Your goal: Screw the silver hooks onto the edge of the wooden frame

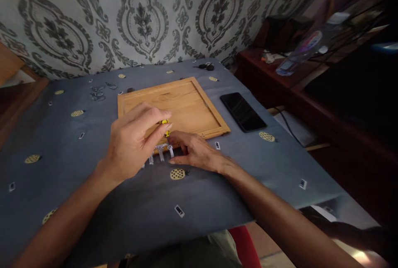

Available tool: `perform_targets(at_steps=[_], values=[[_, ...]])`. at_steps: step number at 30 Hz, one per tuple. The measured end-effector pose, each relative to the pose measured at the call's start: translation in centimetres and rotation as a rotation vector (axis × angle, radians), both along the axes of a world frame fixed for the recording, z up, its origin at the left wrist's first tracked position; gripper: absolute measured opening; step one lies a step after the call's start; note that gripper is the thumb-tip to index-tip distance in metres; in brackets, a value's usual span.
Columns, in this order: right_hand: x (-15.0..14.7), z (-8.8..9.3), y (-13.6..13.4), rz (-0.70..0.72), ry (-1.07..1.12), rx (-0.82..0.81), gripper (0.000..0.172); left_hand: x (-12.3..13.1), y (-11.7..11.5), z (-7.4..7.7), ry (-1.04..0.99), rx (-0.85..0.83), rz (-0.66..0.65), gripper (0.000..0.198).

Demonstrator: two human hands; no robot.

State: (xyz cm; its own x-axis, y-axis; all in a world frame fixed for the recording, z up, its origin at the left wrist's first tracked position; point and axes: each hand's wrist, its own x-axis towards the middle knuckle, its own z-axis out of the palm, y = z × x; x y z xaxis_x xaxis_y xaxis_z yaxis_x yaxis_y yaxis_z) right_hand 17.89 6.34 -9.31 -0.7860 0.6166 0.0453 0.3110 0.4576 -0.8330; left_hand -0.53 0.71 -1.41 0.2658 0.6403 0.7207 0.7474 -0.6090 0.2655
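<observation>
Wooden panel (175, 106) sits toward the table's (124, 218) far edge, probably light, stiff; grab its frame. Left hand (132, 137) clamps a yellow screwdriver (167, 132) in its fingers; can't tell whether right hand (200, 151) grips those hooks (161, 154).

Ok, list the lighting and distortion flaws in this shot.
Head view: right edge sinks into near-black; head view: a bright patch glares at lower right; head view: the plastic bottle looks stretched and soft; head view: the tablecloth darkens toward its near edge.
</observation>
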Motion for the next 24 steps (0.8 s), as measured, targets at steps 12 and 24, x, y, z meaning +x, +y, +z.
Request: perform_targets(at_steps=[12, 24], values=[[0.08, 0.19, 0.0, 0.002, -0.018, -0.016, 0.04, 0.03, 0.28, -0.48, -0.043, 0.021, 0.01, 0.011], [0.01, 0.15, 0.0, -0.001, -0.047, 0.008, 0.038, 0.0, 0.39, -0.29, -0.09, -0.021, -0.039, 0.011]])
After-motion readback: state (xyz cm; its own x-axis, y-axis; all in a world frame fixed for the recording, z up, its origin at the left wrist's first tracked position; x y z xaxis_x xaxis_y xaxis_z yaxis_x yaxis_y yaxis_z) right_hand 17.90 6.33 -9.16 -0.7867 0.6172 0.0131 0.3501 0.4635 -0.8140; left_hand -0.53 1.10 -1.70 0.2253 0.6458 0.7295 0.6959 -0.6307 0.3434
